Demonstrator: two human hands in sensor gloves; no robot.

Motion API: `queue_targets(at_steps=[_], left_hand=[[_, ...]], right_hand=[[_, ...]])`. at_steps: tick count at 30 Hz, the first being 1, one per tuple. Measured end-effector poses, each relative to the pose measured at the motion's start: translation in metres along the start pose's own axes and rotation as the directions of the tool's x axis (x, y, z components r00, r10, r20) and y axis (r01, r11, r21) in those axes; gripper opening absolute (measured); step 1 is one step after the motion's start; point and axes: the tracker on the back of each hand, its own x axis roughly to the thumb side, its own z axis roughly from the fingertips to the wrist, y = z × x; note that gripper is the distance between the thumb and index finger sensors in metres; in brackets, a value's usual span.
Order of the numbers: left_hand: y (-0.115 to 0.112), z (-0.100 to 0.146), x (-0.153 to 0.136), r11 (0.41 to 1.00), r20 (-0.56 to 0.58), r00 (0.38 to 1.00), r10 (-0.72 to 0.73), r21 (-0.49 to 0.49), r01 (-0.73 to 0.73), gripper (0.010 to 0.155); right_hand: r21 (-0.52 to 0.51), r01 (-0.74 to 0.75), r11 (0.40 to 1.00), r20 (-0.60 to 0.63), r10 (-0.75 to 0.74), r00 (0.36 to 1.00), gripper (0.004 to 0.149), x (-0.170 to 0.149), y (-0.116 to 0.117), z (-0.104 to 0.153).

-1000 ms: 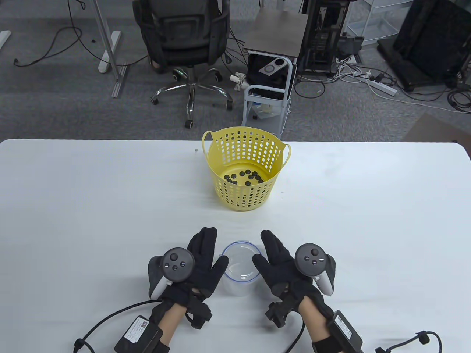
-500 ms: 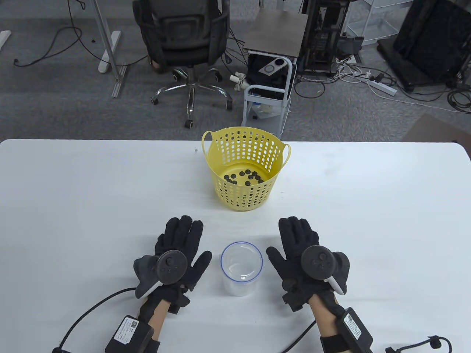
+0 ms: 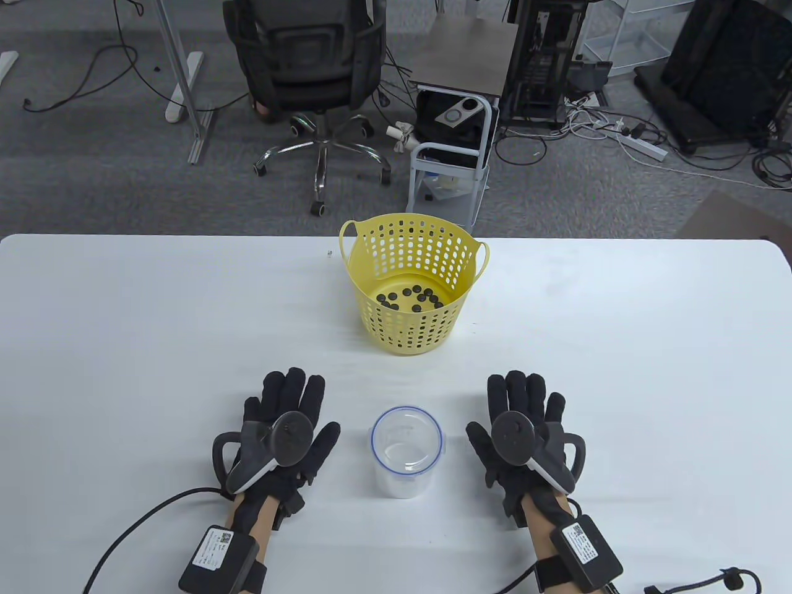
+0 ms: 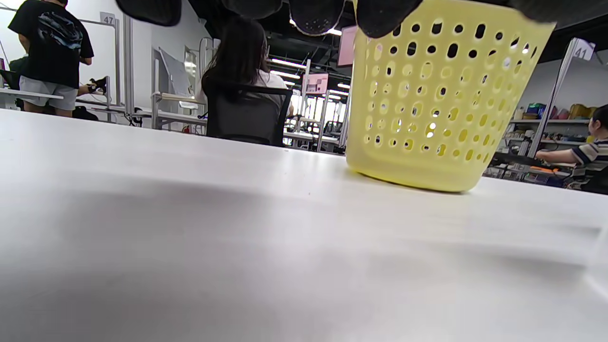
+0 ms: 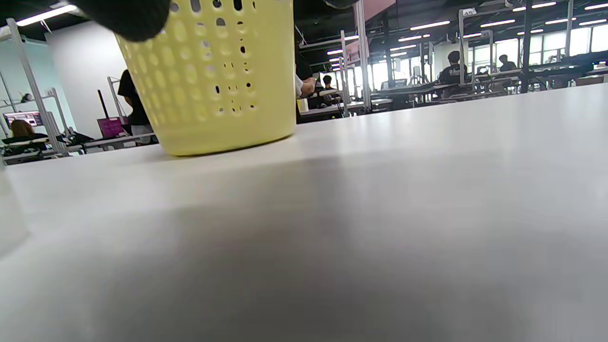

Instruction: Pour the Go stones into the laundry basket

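I count one yellow laundry basket [image 3: 413, 281] at the far middle of the white table [image 3: 124, 340], and about a dozen and a half black Go stones [image 3: 411, 299] on its floor; a few overlap, so I cannot count them exactly. One clear jar [image 3: 406, 450] with a blue rim stands upright at the near edge, nothing visible inside it. My left hand [image 3: 286, 427] lies to the jar's left and my right hand [image 3: 521, 430] to its right, each apart from it, fingers spread flat and gripping nothing. The trackers cover both hands' backs. The left wrist view shows only the basket's wall [image 4: 427, 95] and dark fingertips [image 4: 313, 14] at the top edge, no stones. The right wrist view shows the same wall [image 5: 213, 80].
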Motion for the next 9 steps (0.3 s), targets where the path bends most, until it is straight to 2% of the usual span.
queue_targets(at_steps=[3, 9], left_hand=[[-0.0035, -0.0024, 0.0005, 0.999, -0.017, 1.0, -0.007, -0.052, 0.006, 0.082], [-0.0095, -0.0071, 0.0025, 0.997, -0.02, 1.0, -0.006, -0.082, 0.004, 0.082]], right_hand=[[0.037, -0.02, 0.999, -0.018, 0.021, 1.0, 0.083, -0.0013, 0.0039, -0.0017], [0.056, -0.019, 0.998, -0.01, 0.019, 1.0, 0.083, 0.0006, 0.0051, -0.0038]])
